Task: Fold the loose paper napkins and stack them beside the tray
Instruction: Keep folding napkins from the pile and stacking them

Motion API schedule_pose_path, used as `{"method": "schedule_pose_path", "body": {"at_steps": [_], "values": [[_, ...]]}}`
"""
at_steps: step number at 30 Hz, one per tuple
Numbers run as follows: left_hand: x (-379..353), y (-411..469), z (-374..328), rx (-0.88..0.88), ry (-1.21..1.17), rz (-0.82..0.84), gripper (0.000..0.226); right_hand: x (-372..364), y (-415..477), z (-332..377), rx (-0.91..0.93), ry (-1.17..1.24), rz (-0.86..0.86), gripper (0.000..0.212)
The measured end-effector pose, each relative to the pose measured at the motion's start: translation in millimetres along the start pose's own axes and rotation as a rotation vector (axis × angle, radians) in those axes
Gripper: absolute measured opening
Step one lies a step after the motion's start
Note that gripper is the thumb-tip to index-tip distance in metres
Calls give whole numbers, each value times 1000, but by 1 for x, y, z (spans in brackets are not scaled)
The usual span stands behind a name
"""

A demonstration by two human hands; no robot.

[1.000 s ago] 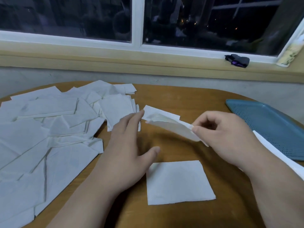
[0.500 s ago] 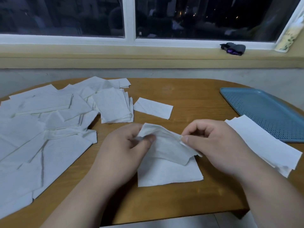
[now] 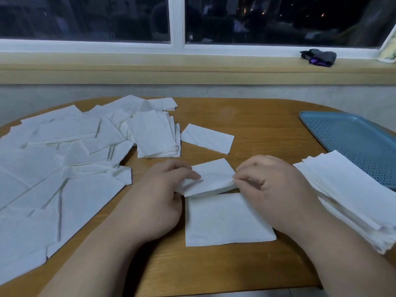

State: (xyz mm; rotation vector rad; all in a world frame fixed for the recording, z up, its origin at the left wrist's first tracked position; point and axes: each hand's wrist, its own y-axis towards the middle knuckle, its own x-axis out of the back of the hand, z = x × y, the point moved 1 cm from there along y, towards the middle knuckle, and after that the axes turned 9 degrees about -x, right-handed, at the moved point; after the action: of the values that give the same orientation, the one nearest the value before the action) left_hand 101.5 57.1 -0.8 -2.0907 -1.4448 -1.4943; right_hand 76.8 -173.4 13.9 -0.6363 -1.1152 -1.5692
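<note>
A white paper napkin point(image 3: 211, 179) is stretched between my hands just above the table. My left hand point(image 3: 165, 191) pinches its left edge and my right hand point(image 3: 270, 187) pinches its right edge. Under it a flat square napkin point(image 3: 227, 221) lies on the wooden table point(image 3: 257, 129). A stack of folded napkins point(image 3: 351, 196) sits at the right, beside the blue tray point(image 3: 353, 138). A wide pile of loose napkins point(image 3: 64, 159) covers the left of the table, with a small neat pile point(image 3: 156, 136) at its right edge. One folded napkin point(image 3: 206, 139) lies alone behind my hands.
A dark cloth bundle with a purple patch point(image 3: 319, 57) sits on the windowsill point(image 3: 192, 69). Behind the table runs a grey wall below the dark window. The table's front edge is close to my forearms.
The napkin, first held up by my right hand alone, has come down and both hands now pinch it flatter over the square napkin. The view has tilted down a little.
</note>
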Motion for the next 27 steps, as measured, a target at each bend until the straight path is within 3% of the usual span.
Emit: {"method": "schedule_pose_path", "body": {"at_steps": [5, 10, 14, 16, 18, 22, 24, 27], "values": [[1, -4, -5, -37, -42, 85, 53, 0, 1, -1, -118, 104, 36, 17], [4, -2, -15, -38, -95, -111, 8, 18, -5, 11, -211, 315, 16, 13], [9, -7, -31, 99, -326, -266, 16, 31, -12, 19, -210, 627, 76, 7], [11, -11, -38, 200, -502, -268, 15, 34, -18, 20, -214, 755, 212, 37], [9, -15, -38, 273, -607, -207, 7, 34, -23, 17, -219, 661, 237, 43], [10, -21, -39, 371, -612, -25, 23, 29, -26, 10, -292, 564, 172, 26], [12, -24, -39, 401, -521, 50, 23, 25, -26, 7, -331, 540, 205, 26], [11, -24, -39, 394, -201, 141, 40, 19, -24, 1, -332, 389, 227, 27]]}}
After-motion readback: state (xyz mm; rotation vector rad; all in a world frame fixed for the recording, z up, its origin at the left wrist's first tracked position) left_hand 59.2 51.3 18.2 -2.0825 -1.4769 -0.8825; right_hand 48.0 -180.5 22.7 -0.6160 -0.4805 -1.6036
